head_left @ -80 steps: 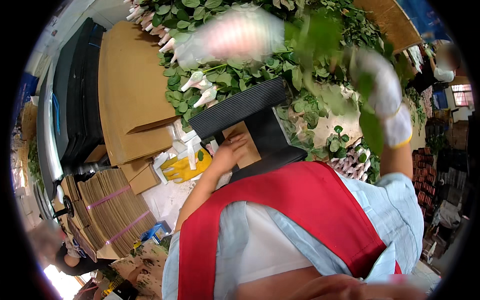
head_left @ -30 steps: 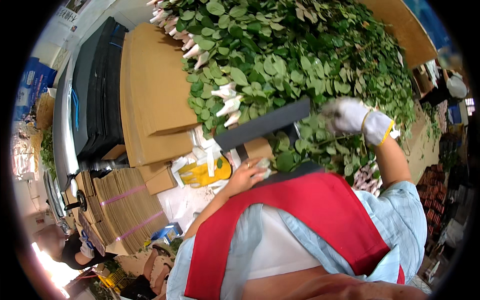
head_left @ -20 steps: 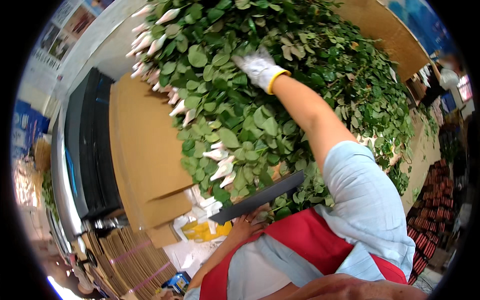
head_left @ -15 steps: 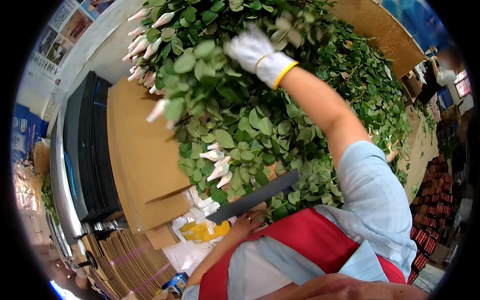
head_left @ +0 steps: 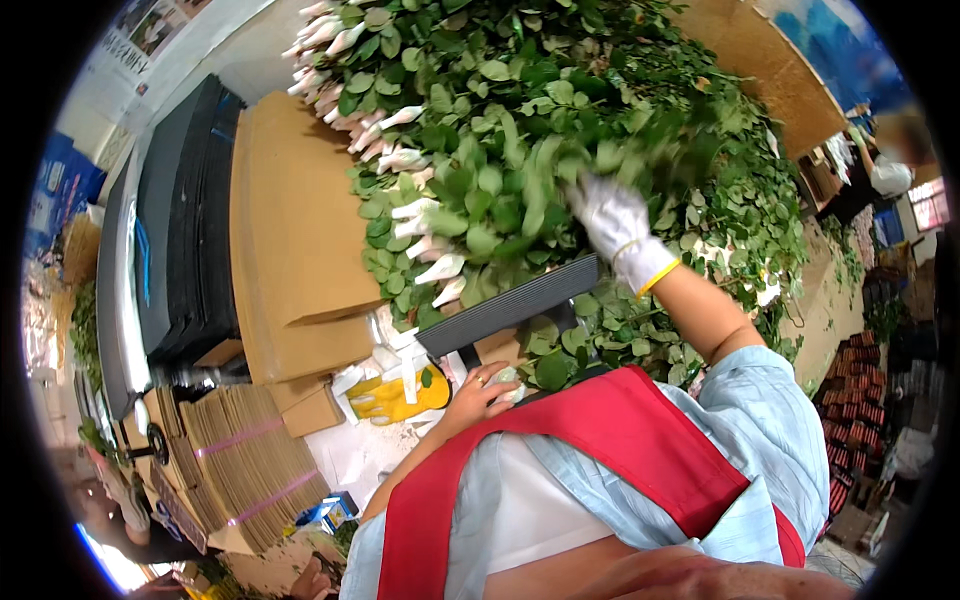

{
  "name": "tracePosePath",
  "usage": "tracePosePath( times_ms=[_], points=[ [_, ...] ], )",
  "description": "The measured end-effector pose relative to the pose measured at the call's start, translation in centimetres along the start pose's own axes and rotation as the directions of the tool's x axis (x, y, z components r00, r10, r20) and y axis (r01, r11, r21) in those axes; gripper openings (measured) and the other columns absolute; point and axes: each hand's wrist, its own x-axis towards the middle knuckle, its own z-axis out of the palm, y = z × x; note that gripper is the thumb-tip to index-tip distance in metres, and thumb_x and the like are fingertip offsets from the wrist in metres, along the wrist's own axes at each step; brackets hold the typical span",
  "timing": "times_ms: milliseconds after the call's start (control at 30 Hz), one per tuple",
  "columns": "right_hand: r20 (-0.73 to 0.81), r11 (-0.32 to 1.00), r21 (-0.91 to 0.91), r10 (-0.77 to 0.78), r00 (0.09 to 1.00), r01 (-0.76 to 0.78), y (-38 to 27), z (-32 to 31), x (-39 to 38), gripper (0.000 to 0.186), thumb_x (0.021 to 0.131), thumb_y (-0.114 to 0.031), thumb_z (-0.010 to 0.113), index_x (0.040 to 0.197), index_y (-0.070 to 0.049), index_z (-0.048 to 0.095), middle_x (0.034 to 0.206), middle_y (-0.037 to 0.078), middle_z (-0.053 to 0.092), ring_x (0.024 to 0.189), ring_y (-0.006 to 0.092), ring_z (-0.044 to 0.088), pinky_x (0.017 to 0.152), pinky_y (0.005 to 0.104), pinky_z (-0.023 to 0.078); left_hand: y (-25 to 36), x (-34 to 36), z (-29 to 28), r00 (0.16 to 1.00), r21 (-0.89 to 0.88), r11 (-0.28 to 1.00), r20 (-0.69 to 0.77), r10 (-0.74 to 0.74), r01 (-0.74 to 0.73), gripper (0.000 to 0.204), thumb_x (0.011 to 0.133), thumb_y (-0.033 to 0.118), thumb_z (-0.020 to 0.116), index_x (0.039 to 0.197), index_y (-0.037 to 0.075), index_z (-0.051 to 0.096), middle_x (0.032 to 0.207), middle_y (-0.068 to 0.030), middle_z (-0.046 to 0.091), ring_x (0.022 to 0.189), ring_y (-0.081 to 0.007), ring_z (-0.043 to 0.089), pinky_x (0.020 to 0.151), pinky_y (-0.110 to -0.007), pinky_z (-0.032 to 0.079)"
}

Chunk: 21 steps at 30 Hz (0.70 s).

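Observation:
My right hand (head_left: pixel 612 218), in a white glove with a yellow cuff, is closed around a leafy rose stem. Leaves blurred by motion stick out on both sides of it, and its fingertips are hidden. Beneath it lie rose stems with green leaves (head_left: pixel 500 180), their buds in white sleeves (head_left: pixel 438 268) pointing left. Bare and wearing a ring, my left hand (head_left: pixel 478 398) rests at the near edge with bent fingers apart. Its fingertips are beside a small pale green roundish thing (head_left: pixel 508 384) whose kind I cannot make out. A dark ribbed bar (head_left: pixel 508 305) stands between my hands and the sleeved buds.
Flat cardboard (head_left: pixel 290 230) and stacked black sheets (head_left: pixel 185 220) stand at the left. A yellow glove (head_left: pixel 405 398) lies near my left hand, above bundled cardboard (head_left: pixel 250 455). A board (head_left: pixel 770 75) borders the pile at far right; another person (head_left: pixel 880 165) stands beyond it.
My right hand has come nearer and to the right from the far side of the pile. More sleeved buds now lie by the dark bar. My left hand stays near the edge.

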Motion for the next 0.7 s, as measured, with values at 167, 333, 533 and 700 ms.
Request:
tracePosePath(
  times_ms=[167, 333, 533, 700],
  points=[
    [-0.211, 0.976, 0.166, -0.108, 0.972, 0.144, 2.0, 1.6, -2.5, 0.039, 0.087, -0.017, 0.057, 0.125, -0.023, 0.055, 0.110, 0.012, 0.061, 0.098, 0.0306, 0.063, 0.079, 0.0452, 0.055, -0.3, 0.0, 0.9, 0.988, -0.197, 0.974, -0.080, -0.129, 0.111, 0.065, 0.076, 0.020, 0.082, 0.133, 0.009, 0.055, 0.138, -0.0103, 0.056, 0.125, -0.0311, 0.053, 0.106, -0.040, 0.041],
    [-0.148, 0.952, 0.303, 0.000, 0.989, 0.045, 2.1, -5.7, -1.2, 0.017, 0.086, -0.021, 0.062, 0.102, -0.015, 0.064, 0.078, 0.010, 0.067, 0.067, 0.0294, 0.068, 0.058, 0.0443, 0.055, -0.8, -0.3, 0.6, 0.994, -0.202, 0.976, -0.042, -0.098, 0.088, 0.066, 0.073, 0.022, 0.084, 0.131, 0.007, 0.055, 0.139, -0.0093, 0.056, 0.125, -0.0297, 0.054, 0.105, -0.040, 0.042],
    [-0.378, 0.901, 0.225, -0.270, 0.886, 0.370, 3.5, -2.8, 4.3, 0.031, 0.083, -0.015, 0.064, 0.114, -0.016, 0.064, 0.103, 0.012, 0.068, 0.098, 0.0310, 0.066, 0.083, 0.0416, 0.056, 0.1, 0.2, 0.3, 0.987, 0.131, 0.991, -0.148, 0.055, -0.035, 0.061, 0.073, 0.022, 0.081, 0.128, 0.011, 0.056, 0.136, -0.0161, 0.051, 0.120, -0.0387, 0.051, 0.101, -0.047, 0.044],
    [0.012, 0.926, 0.343, -0.174, 0.985, 0.159, 2.0, -1.4, 7.2, 0.027, 0.085, -0.003, 0.057, 0.109, -0.011, 0.064, 0.101, 0.013, 0.070, 0.099, 0.0297, 0.066, 0.088, 0.0403, 0.054, 1.5, 0.8, -1.4, 0.996, 0.108, 0.994, -0.083, -0.021, 0.030, 0.057, 0.069, 0.022, 0.082, 0.121, 0.012, 0.061, 0.127, -0.0079, 0.059, 0.120, -0.0309, 0.051, 0.102, -0.043, 0.040]
  ],
)
